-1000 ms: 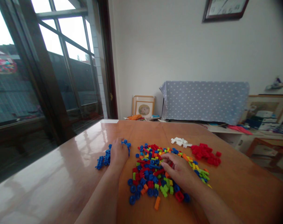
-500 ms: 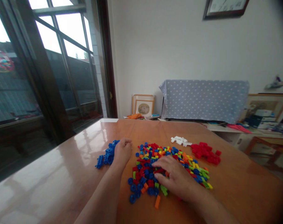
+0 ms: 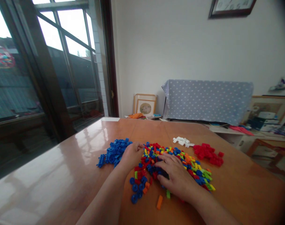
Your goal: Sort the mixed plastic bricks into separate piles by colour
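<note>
My left hand (image 3: 132, 153) is between a pile of blue building bricks (image 3: 116, 151) and a mixed pile of coloured bricks (image 3: 145, 164). Its fingers are bent together at the mixed pile's left edge, and anything inside them is hidden. Over the middle of the mixed pile rests my right hand (image 3: 174, 172), thumb and fingers apart, touching the bricks. Blue wheel-like pieces (image 3: 134, 188) lie at the pile's near left. A single orange brick (image 3: 159, 202) sits closest to me.
White pieces (image 3: 182, 141) and a heap of red bricks (image 3: 209, 153) lie at the right on the wooden table (image 3: 69, 175). A white sheet (image 3: 110, 119) is at the far left edge. Beyond the table stands something under a dotted cloth (image 3: 208, 100).
My left hand has moved right, from the blue pile to the mixed pile, uncovering more blue bricks. My right hand has stayed over the mixed pile, where some bricks have shifted.
</note>
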{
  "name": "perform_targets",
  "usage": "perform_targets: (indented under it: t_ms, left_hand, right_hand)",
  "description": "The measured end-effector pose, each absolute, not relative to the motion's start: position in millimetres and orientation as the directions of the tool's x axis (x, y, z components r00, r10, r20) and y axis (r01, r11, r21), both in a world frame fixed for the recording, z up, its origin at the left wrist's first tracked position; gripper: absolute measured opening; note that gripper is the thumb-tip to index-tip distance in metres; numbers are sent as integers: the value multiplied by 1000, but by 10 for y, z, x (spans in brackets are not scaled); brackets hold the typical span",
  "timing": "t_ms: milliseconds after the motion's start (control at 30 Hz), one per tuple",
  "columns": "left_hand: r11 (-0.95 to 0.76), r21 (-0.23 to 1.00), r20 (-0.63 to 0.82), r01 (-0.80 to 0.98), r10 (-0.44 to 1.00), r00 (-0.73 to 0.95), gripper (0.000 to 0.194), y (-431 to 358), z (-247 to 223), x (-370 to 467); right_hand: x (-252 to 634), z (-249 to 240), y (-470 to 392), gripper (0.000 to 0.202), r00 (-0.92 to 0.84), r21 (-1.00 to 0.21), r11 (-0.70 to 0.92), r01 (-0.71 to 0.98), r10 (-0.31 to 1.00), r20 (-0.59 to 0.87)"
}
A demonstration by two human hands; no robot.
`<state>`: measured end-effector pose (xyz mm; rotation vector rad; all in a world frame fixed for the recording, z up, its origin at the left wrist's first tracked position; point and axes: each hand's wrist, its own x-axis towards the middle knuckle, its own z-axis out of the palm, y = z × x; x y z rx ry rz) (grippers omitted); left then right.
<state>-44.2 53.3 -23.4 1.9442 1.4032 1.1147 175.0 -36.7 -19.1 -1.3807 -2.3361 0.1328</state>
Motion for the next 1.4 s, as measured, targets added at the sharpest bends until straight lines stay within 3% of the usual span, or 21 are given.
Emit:
perform_targets:
  t_ms: [200,367,667,933,1033,1200,1400]
  left_hand:
    - [-490,648,249,583,860,446,25,376,-222,-403]
    - [-588,579,225,564,781,583,30,315,-182,-418]
    - [-637,416,215,648,762,611,25,260,-102,-407]
    - [-658,347,223,668,750,623,27,241,-131,-368]
    - [-651,356,219,670,755,618,26,233,-123,-355]
    - [-633,408,244,658,770,589,21,229,-140,-351]
    - [-583,483,291,654,811,508,9,310,-126,-422]
  right_hand:
    - [1872,-193,-292,26,-343,-286,464,838,857,385]
    - [1984,-207,-216,25,-284,-317,416,852,877,387]
    - [2079,-206,-148,30,-215,-340,365,867,888,406]
    - [1922,-182,-296,36,-390,-294,510,808,838,382]
    - [1898,-224,-289,39,-406,-269,505,820,845,349]
    - [1897,-286,-234,29,-401,-254,496,831,849,345]
    - [1902,-246,-241,19,-354,-325,518,791,822,446]
